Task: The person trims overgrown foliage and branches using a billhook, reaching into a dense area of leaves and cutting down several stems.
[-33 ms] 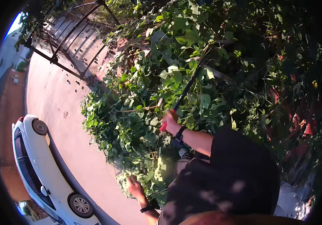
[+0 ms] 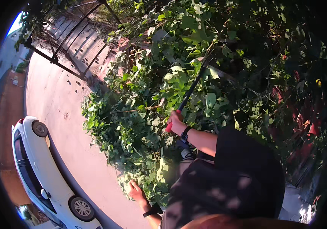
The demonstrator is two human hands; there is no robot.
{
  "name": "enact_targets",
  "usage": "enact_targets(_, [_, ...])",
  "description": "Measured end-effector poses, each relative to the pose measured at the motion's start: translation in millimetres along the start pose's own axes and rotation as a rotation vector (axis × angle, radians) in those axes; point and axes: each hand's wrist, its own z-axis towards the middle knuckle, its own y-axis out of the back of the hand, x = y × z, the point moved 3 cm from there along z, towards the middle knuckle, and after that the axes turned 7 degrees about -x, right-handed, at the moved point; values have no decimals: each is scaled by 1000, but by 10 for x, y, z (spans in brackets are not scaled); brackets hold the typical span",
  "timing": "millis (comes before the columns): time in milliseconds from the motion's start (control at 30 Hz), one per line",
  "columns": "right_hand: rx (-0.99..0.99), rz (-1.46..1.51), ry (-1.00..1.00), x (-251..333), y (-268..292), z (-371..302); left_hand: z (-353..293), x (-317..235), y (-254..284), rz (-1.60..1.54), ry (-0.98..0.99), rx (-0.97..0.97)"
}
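My right hand [image 2: 176, 122] is wrapped round the red grip [image 2: 168, 128] of a long tool with a black shaft [image 2: 192, 91]. The shaft slants up and away into dense green vines [image 2: 175, 78], where leaves hide its working end, so its kind does not show. Lower and to the left, my left hand [image 2: 136, 191] is curled against pale leaves [image 2: 127, 180] at the edge of the growth. What its fingers hold, if anything, I cannot make out. Dark bands circle both wrists.
A white car [image 2: 45, 168] stands to the left on pale pavement [image 2: 70, 122]. Beyond the vines at upper left is a black metal frame [image 2: 54, 60] with bars. Shaded foliage with reddish pieces [image 2: 314, 129] fills the right side. My shoe [image 2: 186, 153] is among the leaves.
My right hand and the red grip have shifted slightly to the right. The left hand stays almost in place by the pale leaves.
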Motion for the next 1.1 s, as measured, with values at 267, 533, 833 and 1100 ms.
enact_targets(267, [-84, -159, 212, 1037, 1258, 337, 161, 33, -326, -92, -91, 190])
enact_targets(533, [-162, -7, 612, 3582, 1285, 850, 923, -1212, -855, -62, -329, 290])
enact_targets(833, [-577, -1179, 1085, 5575, 1147, 667, 1148, -2104, -1932, -5, -461, 538])
enact_targets(1100, [-182, -1787, 1972, 6433, -1222, -14, 1487, -3190, -2266, -55, -504, 666])
